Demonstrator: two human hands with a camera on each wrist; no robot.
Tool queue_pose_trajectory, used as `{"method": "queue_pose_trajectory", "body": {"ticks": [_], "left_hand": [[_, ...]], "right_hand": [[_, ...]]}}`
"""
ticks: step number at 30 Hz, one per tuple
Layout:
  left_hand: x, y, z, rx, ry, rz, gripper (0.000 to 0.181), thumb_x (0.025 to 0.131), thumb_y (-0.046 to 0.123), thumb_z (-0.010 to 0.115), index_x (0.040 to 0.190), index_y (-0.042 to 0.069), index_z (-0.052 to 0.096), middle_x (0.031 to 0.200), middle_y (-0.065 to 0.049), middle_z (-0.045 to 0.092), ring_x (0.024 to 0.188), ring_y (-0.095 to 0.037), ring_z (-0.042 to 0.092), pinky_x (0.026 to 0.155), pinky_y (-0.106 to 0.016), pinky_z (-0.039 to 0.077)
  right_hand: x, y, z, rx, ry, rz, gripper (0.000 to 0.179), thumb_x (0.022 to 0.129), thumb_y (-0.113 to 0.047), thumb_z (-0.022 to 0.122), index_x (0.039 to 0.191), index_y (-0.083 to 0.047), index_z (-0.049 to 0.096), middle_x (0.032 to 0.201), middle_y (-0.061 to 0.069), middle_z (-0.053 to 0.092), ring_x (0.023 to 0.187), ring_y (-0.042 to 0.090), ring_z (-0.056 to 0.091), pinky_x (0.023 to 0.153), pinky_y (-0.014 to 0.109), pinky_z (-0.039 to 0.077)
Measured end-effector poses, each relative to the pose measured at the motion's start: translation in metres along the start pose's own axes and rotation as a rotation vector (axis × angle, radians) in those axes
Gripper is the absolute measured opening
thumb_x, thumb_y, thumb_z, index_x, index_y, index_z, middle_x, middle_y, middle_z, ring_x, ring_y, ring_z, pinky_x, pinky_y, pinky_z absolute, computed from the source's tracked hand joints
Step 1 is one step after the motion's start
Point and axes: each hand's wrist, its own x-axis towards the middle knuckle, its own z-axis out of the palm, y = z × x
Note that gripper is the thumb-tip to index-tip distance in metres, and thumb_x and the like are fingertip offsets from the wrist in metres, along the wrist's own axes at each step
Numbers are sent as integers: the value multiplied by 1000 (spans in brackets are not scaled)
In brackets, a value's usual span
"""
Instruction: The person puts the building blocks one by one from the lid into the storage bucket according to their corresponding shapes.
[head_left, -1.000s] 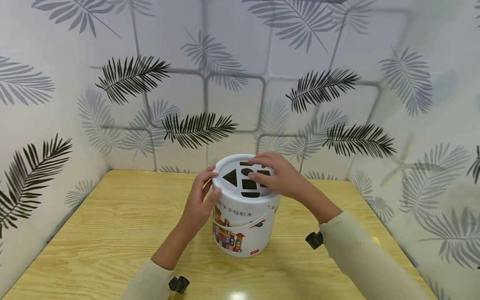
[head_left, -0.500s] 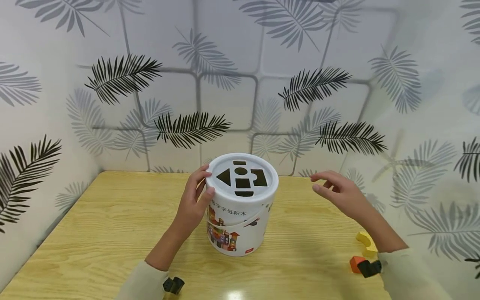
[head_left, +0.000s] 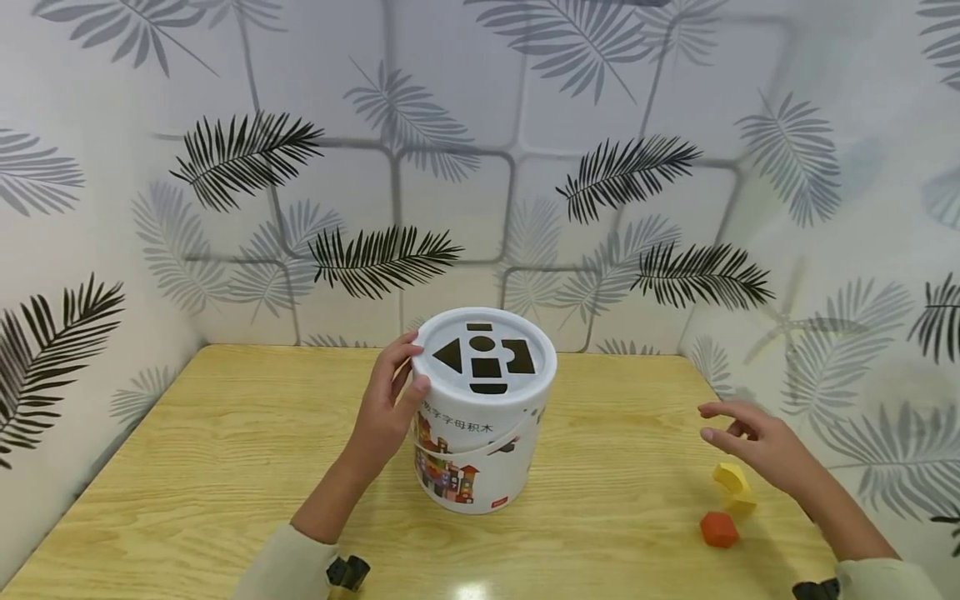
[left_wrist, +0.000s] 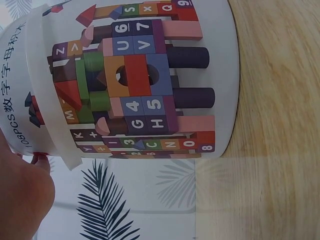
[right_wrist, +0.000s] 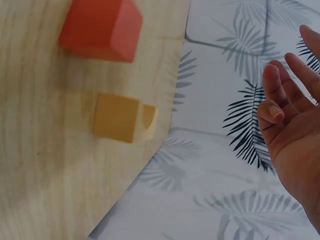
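Note:
A white lidded toy-block bucket (head_left: pixel 483 467) stands upright on the table, its lid (head_left: pixel 528 389) pierced with dark shaped holes. My left hand (head_left: pixel 384 417) holds the bucket's upper left side, fingertips at the lid's rim and thumb on the wall below it. Part of that hand (left_wrist: pixel 25 195) shows in the left wrist view beside the printed block pictures. To the right, my right hand (head_left: pixel 768 446) hovers with loosely bent fingers and nothing in them. Below it lie a yellow block (head_left: pixel 738 492) with a curved cutout and a red block (head_left: pixel 718 529).
A wood-grain table (head_left: pixel 262 467) carries everything. Leaf-patterned walls (head_left: pixel 465 208) close in the back and both sides. A thin white carrying handle (head_left: pixel 480 450) hangs across the bucket's front.
My right hand has left the lid and moved far right, over beside the yellow and red blocks, which have come into sight. My left hand has stayed on the bucket.

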Motion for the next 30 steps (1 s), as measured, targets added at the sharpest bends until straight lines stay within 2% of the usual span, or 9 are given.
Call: {"method": "queue_pose_trajectory", "body": {"ticks": [5,8,13,16,20,24,30], "left_hand": [[0,-2,1,4,2,6,41,102,12,54,141,11,41,161,-4,30,151,-27,31,120,-29,32],[0,-2,2,4,1,7,41,102,12,54,141,10,41,161,-4,30,151,-28,31,120,-30,32],[0,-1,1,3,1,6,41,102,12,54,141,10,41,161,-5,30,151,-29,30,121,-34,32],[0,0,0,2,3,7,41,102,11,54,142,10,41,162,-5,29,151,-28,29,121,-35,32],[0,-2,0,-2,3,16,41,103,10,53,142,9,40,162,-5,29,152,-28,27,120,-31,32],[0,-2,0,-7,2,19,41,103,10,53,142,9,40,162,-5,29,153,-28,27,120,-27,33],[0,-1,1,-16,3,11,41,103,10,53,142,9,40,162,-5,29,152,-28,28,120,-24,32]], "right_hand": [[-13,30,2,30,-45,75,47,101,-36,60,140,-10,57,104,1,63,80,15,62,63,24,47],[-20,44,4,42,-77,105,50,100,-34,61,141,-6,54,96,4,63,77,16,60,60,25,45],[-28,64,7,41,-136,140,56,100,-33,62,143,0,50,97,6,66,78,9,63,62,25,50],[-31,73,9,47,-162,146,59,99,-31,63,145,2,47,104,10,67,80,8,65,66,25,54],[-34,83,13,66,-170,124,61,97,-28,66,144,5,46,123,20,62,75,8,62,63,23,51],[-36,89,17,104,-186,96,63,94,-24,69,142,9,45,130,24,57,71,7,60,59,23,50],[-40,100,19,187,-225,99,70,92,-20,73,145,10,39,127,-6,52,71,8,61,58,26,54]]}}
